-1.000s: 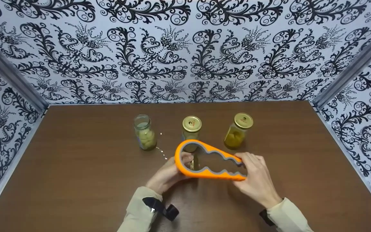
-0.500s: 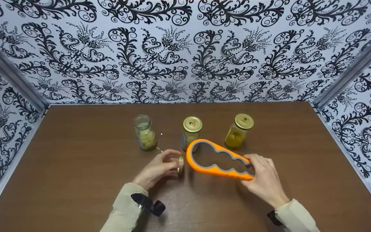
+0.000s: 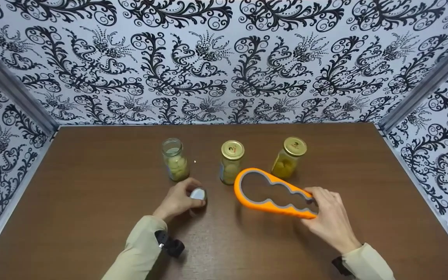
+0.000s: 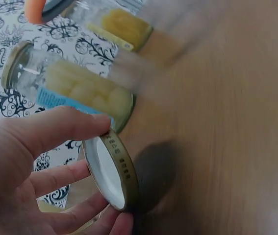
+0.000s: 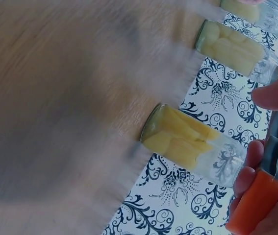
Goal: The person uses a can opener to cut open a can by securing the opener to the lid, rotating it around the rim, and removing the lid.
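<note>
My left hand (image 3: 178, 201) pinches a gold jar lid (image 4: 117, 169) by its edge, white inner side showing, just in front of the lidless glass jar (image 3: 176, 165) of pale round fruit. In the left wrist view, thumb and fingertips sit on opposite sides of the rim, and the lid stands on edge close over the table. My right hand (image 3: 331, 217) grips the handle end of an orange jar opener (image 3: 274, 210) with grey scalloped inner edges. The opener is held above the table, its wide loop pointing left, with nothing inside it.
A gold-lidded jar of pale fruit (image 3: 230, 171) stands in the middle, and a gold-lidded jar of yellow fruit (image 3: 285, 163) to its right. The brown table (image 3: 103, 175) ends at a patterned wall (image 3: 216, 66) behind the jars. A tiny pale speck lies near the lidless jar.
The left hand has moved left with the lid, from behind the opener's loop to near the lidless jar, turning its white side into view. The right hand has shifted slightly right with the opener.
</note>
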Demonstrator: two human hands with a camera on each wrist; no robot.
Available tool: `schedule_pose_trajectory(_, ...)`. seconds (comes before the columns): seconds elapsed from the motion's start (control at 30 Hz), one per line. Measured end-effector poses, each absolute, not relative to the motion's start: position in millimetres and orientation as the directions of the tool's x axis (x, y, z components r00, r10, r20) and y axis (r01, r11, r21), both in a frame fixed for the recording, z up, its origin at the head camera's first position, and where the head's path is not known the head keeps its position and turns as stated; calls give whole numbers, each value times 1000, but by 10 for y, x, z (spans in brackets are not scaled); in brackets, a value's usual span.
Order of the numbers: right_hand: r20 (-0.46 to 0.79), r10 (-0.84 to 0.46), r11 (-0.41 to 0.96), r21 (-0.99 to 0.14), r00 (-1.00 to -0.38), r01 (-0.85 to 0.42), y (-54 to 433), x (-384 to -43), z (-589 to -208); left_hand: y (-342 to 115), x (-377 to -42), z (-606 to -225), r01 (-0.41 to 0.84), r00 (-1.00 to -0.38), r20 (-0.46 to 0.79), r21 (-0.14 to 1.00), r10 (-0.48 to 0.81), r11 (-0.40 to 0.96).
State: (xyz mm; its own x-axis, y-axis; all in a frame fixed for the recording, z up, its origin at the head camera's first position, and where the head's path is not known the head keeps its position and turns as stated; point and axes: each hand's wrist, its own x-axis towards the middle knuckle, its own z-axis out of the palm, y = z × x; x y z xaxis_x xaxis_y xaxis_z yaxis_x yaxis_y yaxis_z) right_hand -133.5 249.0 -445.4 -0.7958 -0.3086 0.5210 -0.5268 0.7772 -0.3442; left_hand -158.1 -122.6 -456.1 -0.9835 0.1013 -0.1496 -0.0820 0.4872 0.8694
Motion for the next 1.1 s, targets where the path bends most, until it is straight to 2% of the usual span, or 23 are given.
schedule_pose_trajectory(0.27,533,-304,777,-342,-790,-529,2494,-1340,-4486,-1378,-1591,-4590,34,-996,-27,772,87,635)
schedule_pose_trajectory(0.5,521,-307,776,-348,-796,-527,2474,-1312,-4526,-1453,-1574,-4632,11,-999,-21,676,34,737)
schedule_pose_trajectory(1.1,500,-284,792,-359,-818,-494,2486,-1285,-4579,-1414,-1525,-4617,64,-998,20,538,64,840)
